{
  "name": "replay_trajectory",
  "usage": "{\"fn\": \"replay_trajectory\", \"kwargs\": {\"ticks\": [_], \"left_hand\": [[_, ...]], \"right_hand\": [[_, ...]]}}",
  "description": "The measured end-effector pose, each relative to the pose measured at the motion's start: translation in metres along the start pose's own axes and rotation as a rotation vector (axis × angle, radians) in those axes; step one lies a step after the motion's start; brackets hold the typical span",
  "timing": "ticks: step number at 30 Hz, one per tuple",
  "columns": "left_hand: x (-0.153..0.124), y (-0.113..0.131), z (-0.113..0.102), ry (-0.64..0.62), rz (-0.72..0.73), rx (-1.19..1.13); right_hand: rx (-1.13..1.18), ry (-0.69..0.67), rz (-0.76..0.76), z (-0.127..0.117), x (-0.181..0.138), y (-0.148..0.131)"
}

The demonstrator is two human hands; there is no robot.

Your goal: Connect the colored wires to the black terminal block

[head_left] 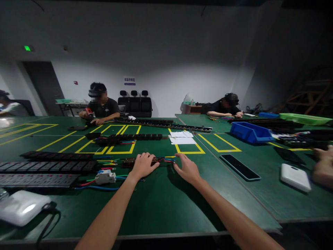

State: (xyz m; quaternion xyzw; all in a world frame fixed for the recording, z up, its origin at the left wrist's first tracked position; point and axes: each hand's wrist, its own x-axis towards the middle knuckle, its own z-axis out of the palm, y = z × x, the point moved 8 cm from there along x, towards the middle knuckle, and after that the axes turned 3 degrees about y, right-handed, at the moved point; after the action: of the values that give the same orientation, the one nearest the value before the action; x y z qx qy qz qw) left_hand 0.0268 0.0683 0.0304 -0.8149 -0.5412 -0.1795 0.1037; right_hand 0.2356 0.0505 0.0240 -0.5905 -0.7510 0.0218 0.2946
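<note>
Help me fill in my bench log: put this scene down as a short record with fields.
Surface: green table with yellow outlines
Left hand: laid over a dark strip
Right hand: beside the coloured wires; contact unclear
To the left: grey socket strips, small white block
To the right: phone, blue bin
Beyond the hands: white papers

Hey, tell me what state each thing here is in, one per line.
Left hand, laid over the strip
Strip, lying flat, partly covered
Right hand, partly open by the wires; contact unclear
Wires, reaching past the strip's end
Phone, face up, screen dark
Blue bin, upright, open-topped
Papers, lying flat
Green sign, lit
</note>
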Motion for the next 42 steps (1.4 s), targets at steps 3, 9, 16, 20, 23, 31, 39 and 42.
{"fn": "replay_trajectory", "kwargs": {"ticks": [3, 9, 16, 20, 23, 31, 39, 42], "left_hand": [[0.0, 0.0, 0.001, -0.006, 0.006, -0.011], [0.0, 0.0, 0.001, -0.002, 0.003, -0.017], [0.0, 0.0, 0.0, -0.013, 0.007, -0.032], [0.0, 0.0, 0.0, -0.019, 0.002, -0.028], [0.0, 0.0, 0.0, -0.025, 0.0, -0.025], [0.0, 0.0, 0.0, -0.004, 0.008, 0.019], [0.0, 0.0, 0.0, -0.001, 0.008, 0.008], [0.0, 0.001, 0.0, -0.013, 0.007, 0.003]], "right_hand": [[-0.013, -0.086, -0.005, 0.008, 0.0, 0.001], [-0.019, -0.13, -0.021, 0.01, -0.001, 0.0], [-0.049, 0.019, 0.056, -0.006, 0.002, 0.005], [-0.064, 0.039, 0.068, -0.008, 0.002, 0.01], [-0.089, -0.053, 0.043, 0.002, 0.001, 0.009], [-0.017, 0.056, 0.019, -0.01, 0.001, 0.004], [0.017, -0.136, -0.049, 0.01, -0.002, -0.003], [0.015, -0.153, -0.068, 0.012, -0.002, -0.003]]}}
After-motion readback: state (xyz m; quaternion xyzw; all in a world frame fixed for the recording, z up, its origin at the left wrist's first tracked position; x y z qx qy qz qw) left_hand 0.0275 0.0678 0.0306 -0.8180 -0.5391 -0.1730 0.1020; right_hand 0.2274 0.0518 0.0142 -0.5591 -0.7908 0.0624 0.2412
